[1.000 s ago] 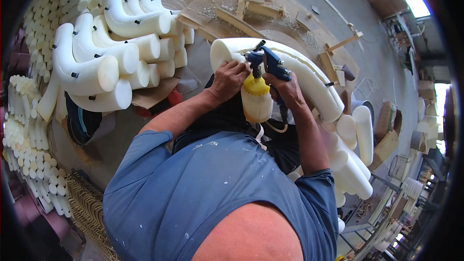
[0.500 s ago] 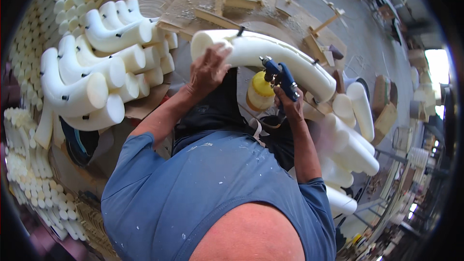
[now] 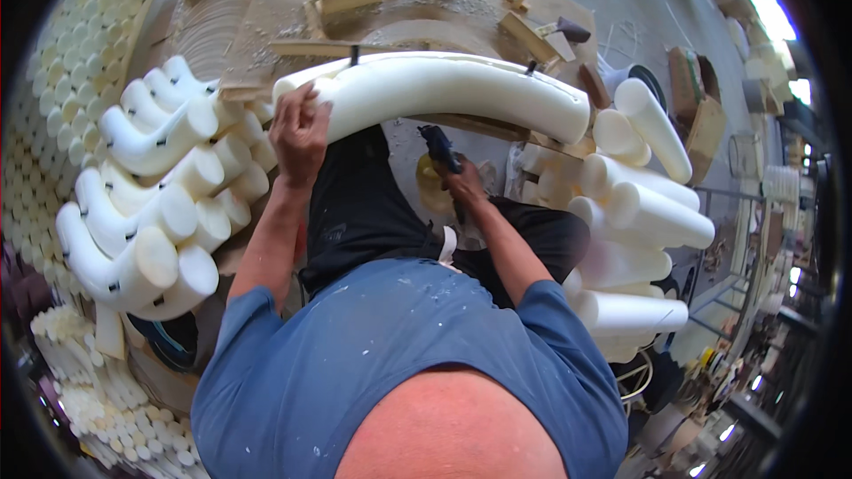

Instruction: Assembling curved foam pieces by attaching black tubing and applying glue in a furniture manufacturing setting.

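Note:
A thick curved white foam tube lies crosswise in front of me, with a seam along its upper edge and two black clips, one near each end. My left hand grips its left end with bent fingers; a small white bit shows by the fingertips, too unclear to name. Below the tube's middle, my right hand is wrapped around a dark blue spray gun, held low between my knees, apart from the foam. A yellowish cup shows beside the gun, partly hidden.
Clipped, bent foam tubes are stacked at the left. More white foam pieces lie at the right. Beyond the tube is a board with wooden blocks, upright sticks and shavings. A cardboard box stands at the far right.
The spray gun has dropped lower and away from the foam tube with my right hand. The tube and my left hand appear further left as the view has shifted.

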Demonstrator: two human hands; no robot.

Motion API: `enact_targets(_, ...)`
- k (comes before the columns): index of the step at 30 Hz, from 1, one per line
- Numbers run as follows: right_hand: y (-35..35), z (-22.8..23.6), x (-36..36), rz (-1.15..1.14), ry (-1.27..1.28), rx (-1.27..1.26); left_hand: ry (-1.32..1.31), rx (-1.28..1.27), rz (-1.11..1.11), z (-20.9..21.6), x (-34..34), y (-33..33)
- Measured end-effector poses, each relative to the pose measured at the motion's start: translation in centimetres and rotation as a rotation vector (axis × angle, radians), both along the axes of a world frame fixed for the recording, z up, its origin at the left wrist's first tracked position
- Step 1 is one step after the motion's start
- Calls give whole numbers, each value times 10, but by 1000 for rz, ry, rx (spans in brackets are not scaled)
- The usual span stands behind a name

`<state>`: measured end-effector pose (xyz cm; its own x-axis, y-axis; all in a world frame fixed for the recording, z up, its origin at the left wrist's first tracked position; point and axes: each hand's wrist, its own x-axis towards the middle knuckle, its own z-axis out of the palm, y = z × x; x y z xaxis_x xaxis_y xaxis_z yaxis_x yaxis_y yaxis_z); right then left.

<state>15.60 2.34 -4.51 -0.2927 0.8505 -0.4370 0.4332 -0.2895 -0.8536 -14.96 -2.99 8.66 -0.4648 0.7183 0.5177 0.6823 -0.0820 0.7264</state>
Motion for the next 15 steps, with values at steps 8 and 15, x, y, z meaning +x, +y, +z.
enact_targets(8,15,-173,17,-370,-15,-111,-37,-6,68,-20,5,-12)
enact_targets(15,113,-298,147,-321,-949,63,-81,-26,60,-25,13,1)
